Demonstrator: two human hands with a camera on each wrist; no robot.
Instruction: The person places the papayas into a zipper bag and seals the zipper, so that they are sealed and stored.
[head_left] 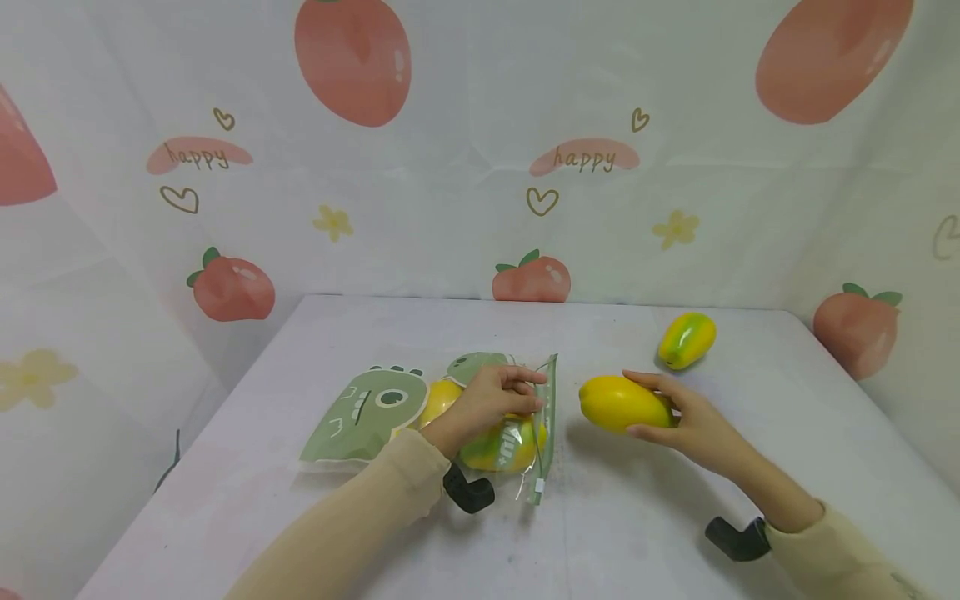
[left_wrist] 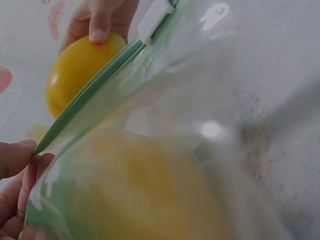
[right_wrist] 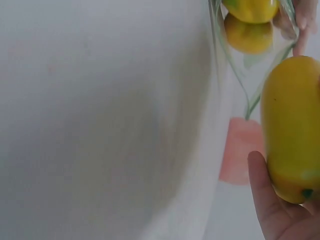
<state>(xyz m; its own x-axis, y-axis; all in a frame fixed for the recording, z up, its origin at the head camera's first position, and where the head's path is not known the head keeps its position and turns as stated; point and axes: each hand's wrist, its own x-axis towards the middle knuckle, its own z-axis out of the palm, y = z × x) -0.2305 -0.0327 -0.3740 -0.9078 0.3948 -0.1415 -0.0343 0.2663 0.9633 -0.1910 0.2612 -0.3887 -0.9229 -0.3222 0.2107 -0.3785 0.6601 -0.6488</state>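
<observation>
The zip bag [head_left: 442, 412] lies on the table [head_left: 637, 517], its green zipper edge turned toward the right hand. The left hand [head_left: 487, 400] rests on the bag near that edge; the left wrist view shows its fingers [left_wrist: 15, 160] pinching the green strip to hold the mouth up and open. Inside the bag there are already yellow and green fruits [head_left: 501, 443], at least two as far as I can judge, though the clear plastic blurs their outlines and the count is uncertain.

The right hand [head_left: 686, 417] holds a yellow mango [head_left: 622, 403] just beside the bag's open mouth, fingers and thumb curled around its far end, its free end pointing at the opening. It has not entered the bag: in the right wrist view the mango [right_wrist: 292, 125] is beside the green edge, outside the plastic.

One more piece, a green and yellow fruit [head_left: 686, 339], lies on the table well beyond the bag's mouth, behind the right hand, untouched.

So the filling looks partly done: some fruit is inside, one is at the mouth in hand, one lies out on the table, and the zipper is unclosed.
</observation>
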